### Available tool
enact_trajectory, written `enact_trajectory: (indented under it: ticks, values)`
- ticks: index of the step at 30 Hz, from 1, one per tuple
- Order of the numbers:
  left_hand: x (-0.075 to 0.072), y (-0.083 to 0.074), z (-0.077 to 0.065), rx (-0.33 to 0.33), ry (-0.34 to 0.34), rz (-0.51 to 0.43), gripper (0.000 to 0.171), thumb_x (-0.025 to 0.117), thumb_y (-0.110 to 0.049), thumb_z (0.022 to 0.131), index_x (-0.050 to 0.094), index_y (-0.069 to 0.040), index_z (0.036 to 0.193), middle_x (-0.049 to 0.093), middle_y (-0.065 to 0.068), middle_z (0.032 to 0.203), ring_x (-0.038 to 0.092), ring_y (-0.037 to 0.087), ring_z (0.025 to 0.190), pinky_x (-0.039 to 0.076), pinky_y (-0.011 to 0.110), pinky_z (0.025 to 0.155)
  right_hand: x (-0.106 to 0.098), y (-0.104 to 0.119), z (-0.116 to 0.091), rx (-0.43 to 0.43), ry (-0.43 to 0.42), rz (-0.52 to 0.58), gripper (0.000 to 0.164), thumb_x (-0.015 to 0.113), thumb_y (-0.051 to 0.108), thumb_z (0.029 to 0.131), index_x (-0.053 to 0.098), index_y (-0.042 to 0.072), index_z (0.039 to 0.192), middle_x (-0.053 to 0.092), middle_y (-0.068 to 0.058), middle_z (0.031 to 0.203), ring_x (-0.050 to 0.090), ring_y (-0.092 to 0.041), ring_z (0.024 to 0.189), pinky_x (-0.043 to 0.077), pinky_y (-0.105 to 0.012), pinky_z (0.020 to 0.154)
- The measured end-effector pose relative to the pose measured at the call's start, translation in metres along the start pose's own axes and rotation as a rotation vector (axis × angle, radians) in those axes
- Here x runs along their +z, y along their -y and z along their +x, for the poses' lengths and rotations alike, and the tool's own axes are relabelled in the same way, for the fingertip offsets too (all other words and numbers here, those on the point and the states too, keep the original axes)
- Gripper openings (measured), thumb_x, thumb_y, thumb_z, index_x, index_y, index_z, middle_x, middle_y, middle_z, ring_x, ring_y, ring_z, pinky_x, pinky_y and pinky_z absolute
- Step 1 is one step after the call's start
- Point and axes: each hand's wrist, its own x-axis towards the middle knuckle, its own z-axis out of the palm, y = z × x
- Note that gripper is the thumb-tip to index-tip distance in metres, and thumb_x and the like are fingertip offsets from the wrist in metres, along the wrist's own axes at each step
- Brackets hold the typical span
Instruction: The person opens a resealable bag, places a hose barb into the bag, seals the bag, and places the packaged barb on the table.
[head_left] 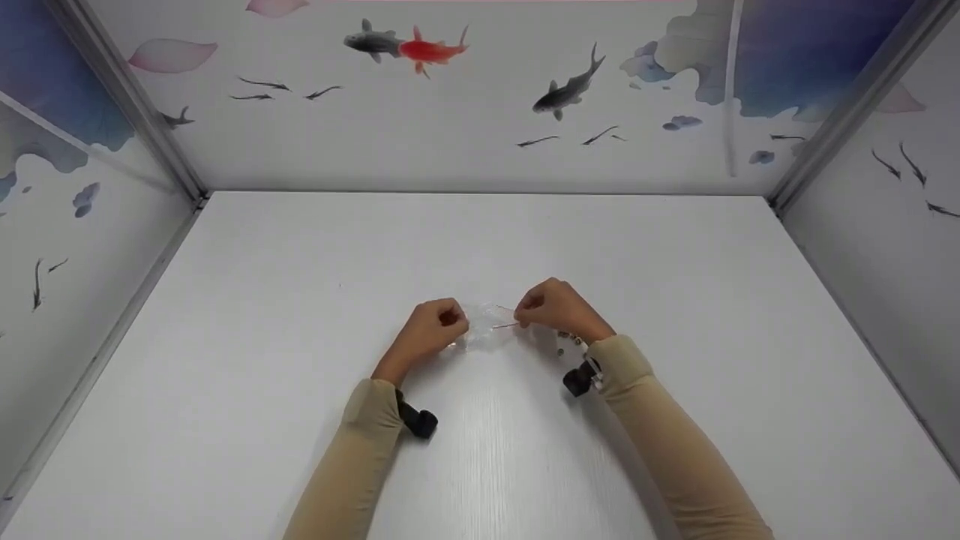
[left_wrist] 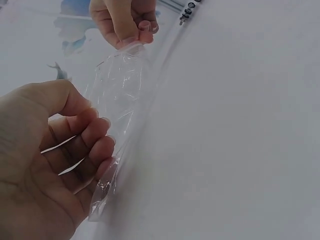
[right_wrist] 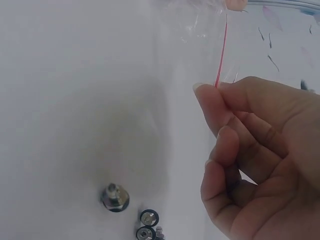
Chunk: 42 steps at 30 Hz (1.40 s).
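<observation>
A clear plastic zip bag [head_left: 480, 335] is stretched between both hands above the white table. My left hand [head_left: 429, 330] pinches one end of it between thumb and fingers; in the left wrist view the bag [left_wrist: 122, 87] hangs past those curled fingers. At the other end, my right hand [head_left: 561, 309] pinches the edge beside a thin red seal line [right_wrist: 221, 55]. No contents show inside the bag. Small metal fittings [right_wrist: 115, 198] with dark rings, like screws or connectors, lie on the table below the right hand.
The white tabletop [head_left: 480, 465] has printed panels [head_left: 480, 150] with fish along its back and sides. Metal frame posts [head_left: 847, 112] stand at the back corners. Black wrist cameras [head_left: 577, 381] hang close to the table under each forearm.
</observation>
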Motion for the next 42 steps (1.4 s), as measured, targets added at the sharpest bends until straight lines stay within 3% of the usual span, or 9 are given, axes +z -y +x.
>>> enact_trajectory:
  ticks: [3,11,14,17,22,25,32,42]
  values:
    - [0.003,0.000,0.000,0.036,-0.012,-0.028,0.007,0.059,-0.010,0.087,0.061,-0.009,0.093,0.060,0.003,0.091,0.052,0.014,0.081,0.044,0.029,0.074,0.000,0.001,0.001,0.015,0.010,-0.001,0.014,0.069,0.021,0.086,0.076,0.010,0.090,0.072,0.000,0.079,0.054,-0.014,0.068,0.042,-0.025,0.056]
    - [0.012,0.003,0.001,0.176,0.004,-0.074,0.043,0.054,-0.001,0.090,0.058,-0.014,0.131,0.050,0.008,0.133,0.054,0.019,0.090,0.045,0.036,0.084,0.001,0.002,0.001,-0.001,0.012,-0.001,0.014,0.068,0.020,0.087,0.076,0.009,0.089,0.072,-0.001,0.079,0.054,-0.013,0.068,0.043,-0.025,0.058]
    - [0.013,0.003,0.000,0.174,0.031,-0.089,0.050,0.052,-0.001,0.092,0.053,-0.018,0.138,0.042,0.005,0.145,0.054,0.019,0.091,0.044,0.035,0.083,0.000,0.003,0.000,-0.021,0.017,0.004,0.014,0.067,0.019,0.088,0.076,0.008,0.089,0.073,-0.003,0.079,0.059,-0.016,0.073,0.045,-0.025,0.062]
    - [0.013,0.001,-0.001,0.164,0.073,-0.065,0.052,0.057,-0.011,0.094,0.046,-0.022,0.143,0.036,0.000,0.152,0.052,0.016,0.086,0.044,0.031,0.077,0.000,0.005,-0.001,-0.040,0.027,0.006,0.016,0.066,0.019,0.089,0.076,0.007,0.090,0.073,-0.004,0.080,0.064,-0.020,0.078,0.047,-0.026,0.066]
    - [0.016,-0.001,0.000,0.163,0.115,0.005,0.070,0.068,-0.044,0.087,0.039,-0.027,0.148,0.034,-0.007,0.154,0.047,0.013,0.078,0.043,0.027,0.073,0.000,0.006,-0.002,-0.071,0.036,0.000,0.015,0.066,0.018,0.090,0.076,0.007,0.091,0.073,-0.004,0.081,0.065,-0.022,0.080,0.049,-0.028,0.070]
    - [0.018,-0.001,0.000,0.164,0.113,0.031,0.076,0.071,-0.051,0.082,0.040,-0.028,0.147,0.038,-0.010,0.151,0.046,0.012,0.076,0.043,0.027,0.072,0.000,0.007,-0.001,-0.077,0.034,-0.011,0.014,0.067,0.018,0.089,0.076,0.007,0.091,0.073,-0.004,0.081,0.063,-0.018,0.076,0.048,-0.028,0.070]
    - [0.019,-0.003,0.001,0.196,0.094,0.064,0.077,0.075,-0.046,0.079,0.043,-0.024,0.146,0.052,-0.001,0.137,0.047,0.013,0.075,0.043,0.027,0.070,0.001,0.006,0.000,-0.068,0.036,-0.033,0.014,0.067,0.018,0.088,0.076,0.008,0.090,0.073,-0.003,0.081,0.057,-0.011,0.071,0.047,-0.026,0.066]
    - [0.021,0.005,0.000,0.207,0.092,0.027,0.074,0.077,-0.040,0.079,0.047,-0.018,0.143,0.055,0.005,0.129,0.047,0.011,0.073,0.042,0.024,0.068,0.002,0.002,-0.001,-0.094,0.054,-0.048,0.014,0.068,0.017,0.089,0.076,0.007,0.094,0.074,-0.005,0.086,0.060,-0.013,0.073,0.046,-0.025,0.064]
